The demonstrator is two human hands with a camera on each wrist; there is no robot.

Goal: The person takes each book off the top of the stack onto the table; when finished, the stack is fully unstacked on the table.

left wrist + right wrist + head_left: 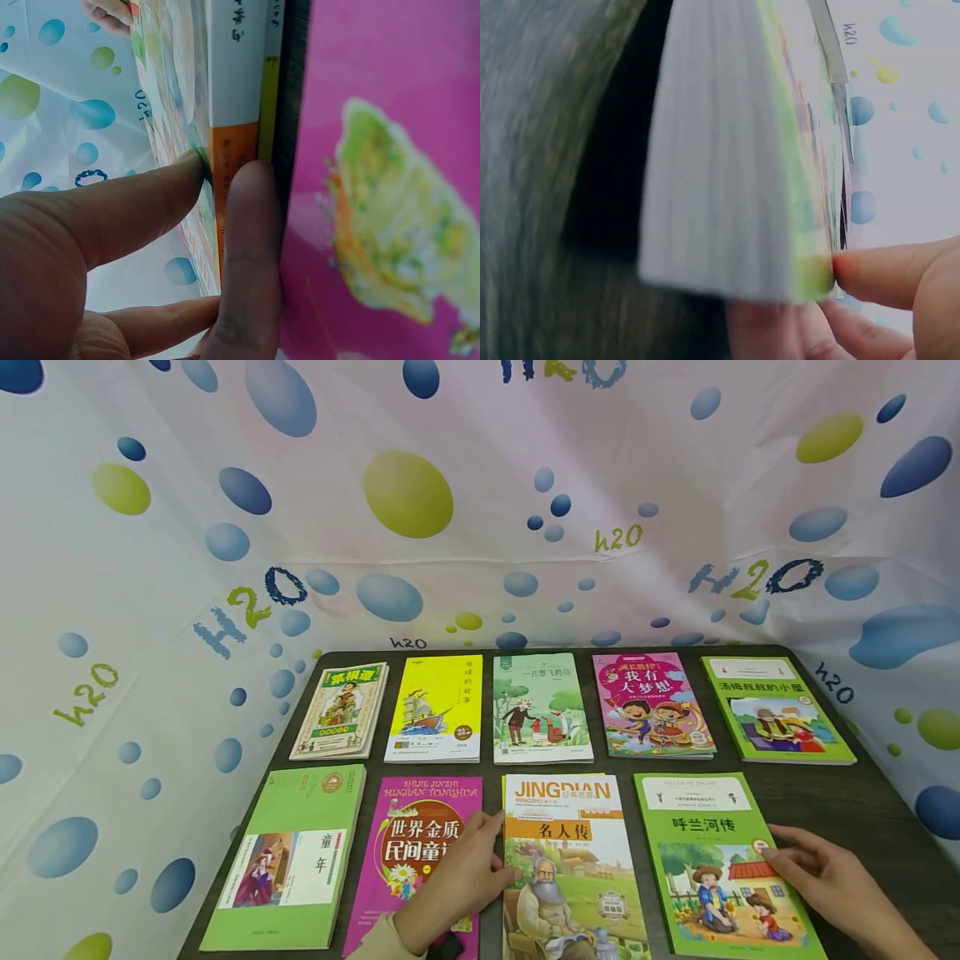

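My left hand (pixel 465 872) is at the left edge of a white-and-orange JINGDIAN paperback book (pixel 592 877) with a bearded man on its cover. The left wrist view shows the thumb on the cover's edge and a finger against the spine (pixel 234 82), pinching it. Under that book lies another one with a yellow-green edge (pixel 268 112), mostly hidden. At the lower right, my right hand (pixel 825 872) pinches the right edge of a green paperback (pixel 708 827). In the right wrist view its thumb is on the cover, fingers below the page block (pixel 712 165).
A magenta book (pixel 427 789) lies just left of my left hand, and a light green one (pixel 300 802) farther left. Several more books, among them a yellow one (pixel 431 685), form a back row. The dark table (pixel 810 793) meets a patterned cloth (pixel 637 585) behind.
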